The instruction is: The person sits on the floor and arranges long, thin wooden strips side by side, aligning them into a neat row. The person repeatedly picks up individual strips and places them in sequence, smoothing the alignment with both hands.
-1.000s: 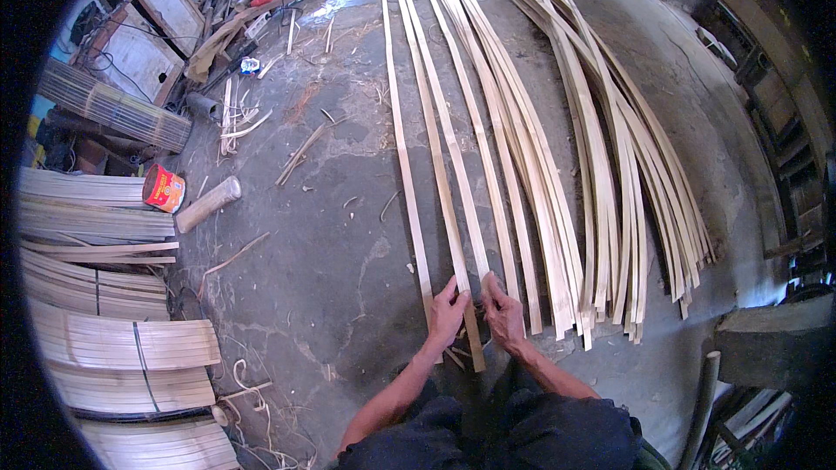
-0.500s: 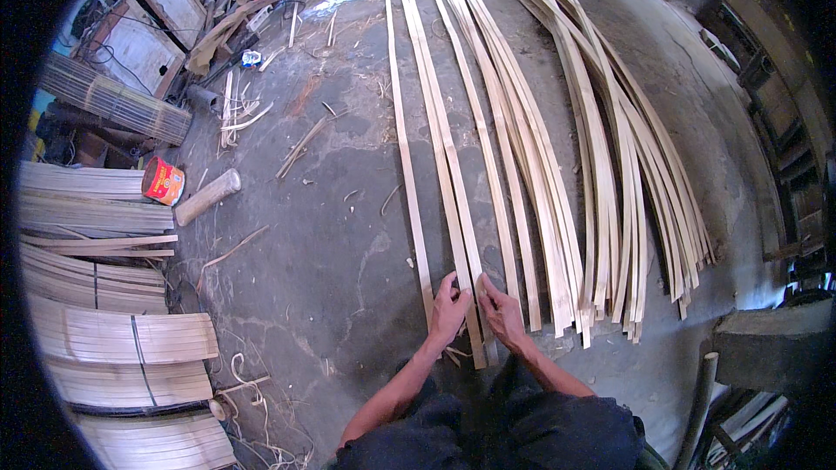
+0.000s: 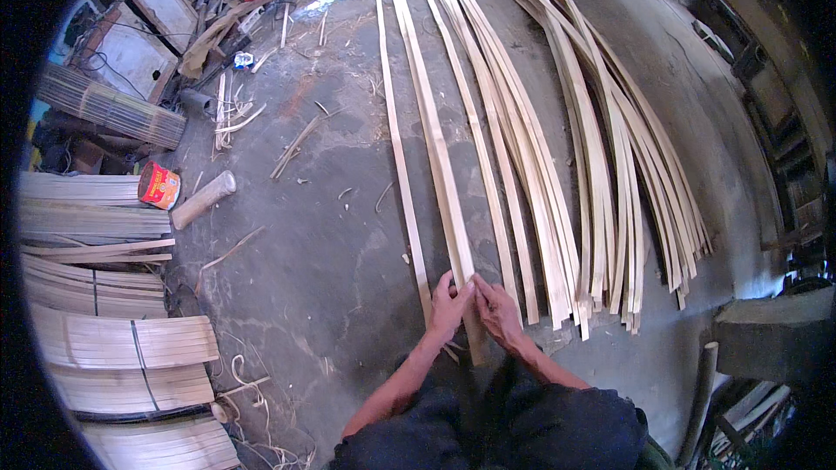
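Observation:
Two long pale bamboo strips (image 3: 452,218) lie close together, side by side or partly overlapping, running away from me across the floor. My left hand (image 3: 448,312) grips them near their close end from the left, thumb and fingers pinched. On the other edge my right hand (image 3: 500,313) pinches the same strips, its fingertips almost meeting the left thumb. The near ends stick out below my hands, between my knees. A single bamboo strip (image 3: 401,165) lies to the left, its near end partly behind my left hand. Just right of my hands, more bamboo strips (image 3: 544,200) lie lengthwise.
A crossing heap of strips (image 3: 601,130) lies farther right. Tied stacks of short slats (image 3: 131,339), a red tub (image 3: 160,186) and a short round log (image 3: 205,198) sit at left. Wood scraps (image 3: 296,144) litter the concrete floor. A pole (image 3: 697,400) stands near right.
The two strips, apart along a narrow gap before, have come together. My right hand has moved slightly left, closer to my left hand. The view has shifted a little.

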`<move>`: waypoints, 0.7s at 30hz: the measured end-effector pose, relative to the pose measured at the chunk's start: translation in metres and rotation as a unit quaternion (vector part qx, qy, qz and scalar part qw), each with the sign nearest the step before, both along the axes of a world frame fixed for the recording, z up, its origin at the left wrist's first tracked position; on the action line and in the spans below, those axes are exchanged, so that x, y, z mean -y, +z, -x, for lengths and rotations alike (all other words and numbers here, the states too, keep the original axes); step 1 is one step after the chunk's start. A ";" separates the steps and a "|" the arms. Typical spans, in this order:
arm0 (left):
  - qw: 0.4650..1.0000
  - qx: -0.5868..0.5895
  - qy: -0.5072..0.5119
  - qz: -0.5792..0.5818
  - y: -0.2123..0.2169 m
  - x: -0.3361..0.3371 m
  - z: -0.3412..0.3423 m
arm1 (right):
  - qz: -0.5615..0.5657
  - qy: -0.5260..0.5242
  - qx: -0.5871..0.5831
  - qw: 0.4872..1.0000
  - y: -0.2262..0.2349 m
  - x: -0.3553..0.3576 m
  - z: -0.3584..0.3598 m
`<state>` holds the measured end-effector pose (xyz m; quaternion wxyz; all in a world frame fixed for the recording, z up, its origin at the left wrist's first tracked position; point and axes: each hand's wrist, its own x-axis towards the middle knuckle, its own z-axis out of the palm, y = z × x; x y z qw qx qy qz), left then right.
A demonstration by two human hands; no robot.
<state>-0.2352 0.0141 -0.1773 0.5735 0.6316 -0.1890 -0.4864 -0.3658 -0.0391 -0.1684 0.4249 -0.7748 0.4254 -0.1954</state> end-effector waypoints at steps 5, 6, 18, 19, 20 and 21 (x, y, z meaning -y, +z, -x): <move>0.998 -0.009 -0.011 -0.058 -0.008 -0.002 -0.003 | 0.170 -0.037 -0.140 0.975 -0.003 0.023 0.015; 0.997 0.001 -0.020 -0.074 0.001 0.000 -0.002 | 0.169 -0.037 -0.161 0.972 -0.005 0.028 0.022; 0.991 -0.119 -0.060 -0.020 -0.010 0.011 -0.006 | 0.102 -0.078 -0.095 0.987 0.004 0.042 0.044; 0.994 -0.089 -0.063 -0.023 -0.009 0.011 -0.007 | -0.006 -0.141 -0.106 0.984 0.007 0.042 0.042; 0.996 -0.059 -0.066 -0.026 -0.009 0.011 -0.007 | -0.007 -0.146 -0.104 0.984 0.011 0.042 0.041; 0.997 -0.029 -0.070 -0.028 -0.006 0.013 -0.008 | -0.007 -0.151 -0.101 0.983 0.016 0.042 0.040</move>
